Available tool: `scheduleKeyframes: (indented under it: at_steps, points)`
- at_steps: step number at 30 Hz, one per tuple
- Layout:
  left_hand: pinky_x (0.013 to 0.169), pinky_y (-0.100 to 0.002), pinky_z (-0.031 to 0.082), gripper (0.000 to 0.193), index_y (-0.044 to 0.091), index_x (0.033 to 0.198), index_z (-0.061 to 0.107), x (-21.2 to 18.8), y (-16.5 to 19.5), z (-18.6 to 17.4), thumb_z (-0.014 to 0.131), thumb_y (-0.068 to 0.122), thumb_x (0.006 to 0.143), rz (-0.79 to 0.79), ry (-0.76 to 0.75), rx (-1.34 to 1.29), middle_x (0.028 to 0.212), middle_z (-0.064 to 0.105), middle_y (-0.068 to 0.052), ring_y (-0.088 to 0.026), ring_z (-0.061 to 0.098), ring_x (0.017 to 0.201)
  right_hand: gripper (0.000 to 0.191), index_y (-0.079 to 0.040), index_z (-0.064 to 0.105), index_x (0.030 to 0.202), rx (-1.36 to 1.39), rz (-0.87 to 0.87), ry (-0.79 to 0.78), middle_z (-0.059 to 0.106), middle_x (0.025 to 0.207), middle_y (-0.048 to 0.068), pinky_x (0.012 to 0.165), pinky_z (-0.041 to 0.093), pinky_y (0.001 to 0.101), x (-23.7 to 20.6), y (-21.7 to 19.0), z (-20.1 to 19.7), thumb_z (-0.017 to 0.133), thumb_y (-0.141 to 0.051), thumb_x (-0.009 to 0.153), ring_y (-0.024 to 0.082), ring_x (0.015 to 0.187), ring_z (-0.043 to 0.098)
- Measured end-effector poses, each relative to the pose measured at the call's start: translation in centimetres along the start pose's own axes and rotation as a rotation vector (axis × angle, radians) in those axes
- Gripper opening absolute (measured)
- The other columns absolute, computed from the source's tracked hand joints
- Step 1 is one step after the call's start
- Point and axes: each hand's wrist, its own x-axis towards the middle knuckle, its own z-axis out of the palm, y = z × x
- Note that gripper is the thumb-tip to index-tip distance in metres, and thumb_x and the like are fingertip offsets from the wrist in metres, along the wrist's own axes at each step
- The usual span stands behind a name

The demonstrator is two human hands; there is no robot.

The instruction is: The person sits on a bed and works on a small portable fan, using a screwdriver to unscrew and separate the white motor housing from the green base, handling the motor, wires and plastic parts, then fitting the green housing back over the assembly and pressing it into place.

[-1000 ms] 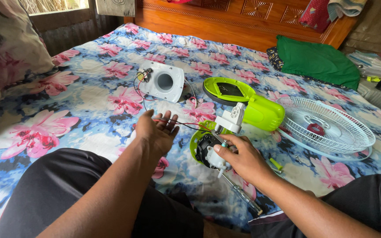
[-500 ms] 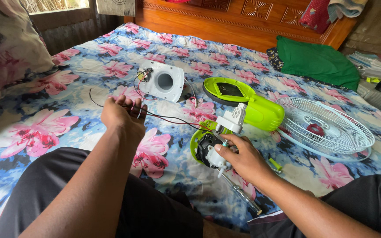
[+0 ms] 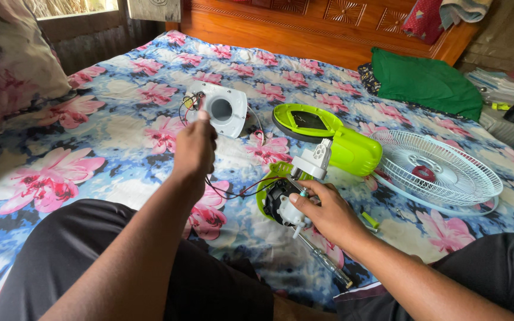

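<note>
While our left hand was raised over the floral bedsheet, its back faced the camera and its fingers were curled together near the white round housing; whether they pinched the thin wires we could not tell. Those wires, red and black, sagged from under that hand toward the green motor base lying on the sheet between our knees. Our left forearm ran up from the lower left, crossing a black trouser leg.

Our right hand lay low, palm down, fingers clamped around the dark motor block in that green base, thumb pressing a small white part at its near edge. A white bracket rose upright just beyond the fingers. A screwdriver lay on the sheet beneath the right wrist, tip pointing toward us.

Farther off, the lime-green fan body rested on its side, touching the white wire grille to its right. A green cloth lay near the wooden headboard.
</note>
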Motion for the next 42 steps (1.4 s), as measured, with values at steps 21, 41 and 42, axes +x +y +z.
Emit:
scheduleKeyframes:
  at_steps: [21, 41, 42]
  points:
    - [0.046, -0.029, 0.028, 0.078, -0.001, 0.098, 0.079, -3.7, -3.3, 4.2, 0.034, 0.063, 0.101, -0.454, -0.422, 0.127, 0.069, 0.035, 0.002, -0.011, 0.031, 0.052, 0.061, -0.020, 0.062, 0.136, -0.029, 0.063, -0.025, 0.063, 0.126, 0.010, 0.089, 0.054, 0.0379, -0.5, -1.2, -0.3, 0.063, -0.054, 0.086, 0.023, 0.103, 0.070]
    - [0.077, -0.046, 0.056, 0.024, 0.006, 0.093, 0.078, -5.2, -3.1, 3.7, 0.076, 0.029, 0.083, 0.275, -0.359, 0.879, 0.083, 0.074, -0.020, -0.039, 0.073, 0.081, 0.062, -0.019, 0.058, 0.137, -0.023, 0.020, -0.007, 0.067, 0.123, 0.010, 0.090, 0.054, 0.0387, -0.2, -0.2, 0.1, 0.063, -0.055, 0.087, 0.023, 0.104, 0.070]
    - [0.077, -0.045, 0.056, 0.024, 0.006, 0.093, 0.078, -5.3, -2.9, 3.5, 0.076, 0.029, 0.083, 0.259, -0.368, 0.891, 0.083, 0.074, -0.020, -0.038, 0.073, 0.080, 0.062, -0.019, 0.058, 0.137, -0.025, 0.018, -0.006, 0.067, 0.123, 0.010, 0.090, 0.054, 0.0386, -0.2, -0.1, 0.2, 0.063, -0.055, 0.086, 0.022, 0.104, 0.070]
